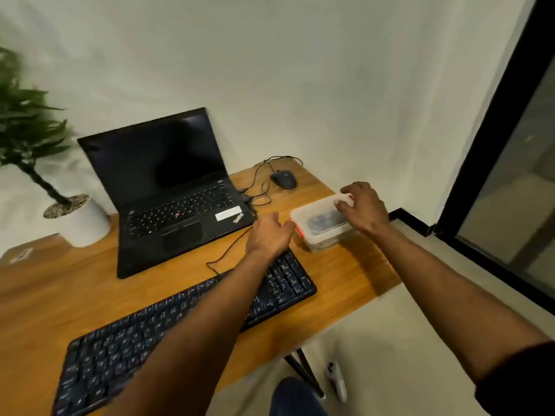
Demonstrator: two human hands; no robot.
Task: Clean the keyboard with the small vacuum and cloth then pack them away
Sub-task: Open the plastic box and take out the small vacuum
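Note:
A black keyboard lies slantwise across the front of the wooden desk. Near the desk's right edge stands a lidded translucent plastic box with a red clip and something dark inside. My right hand grips the far right end of its lid with curled fingers. My left hand reaches over the keyboard's right end, and its fingers touch the box's left end by the red clip. No vacuum or cloth can be made out; the box's contents are blurred.
An open black laptop sits behind the keyboard, with a wired mouse and cables to its right. A potted plant stands at the back left. The desk edge lies just right of the box, above the floor.

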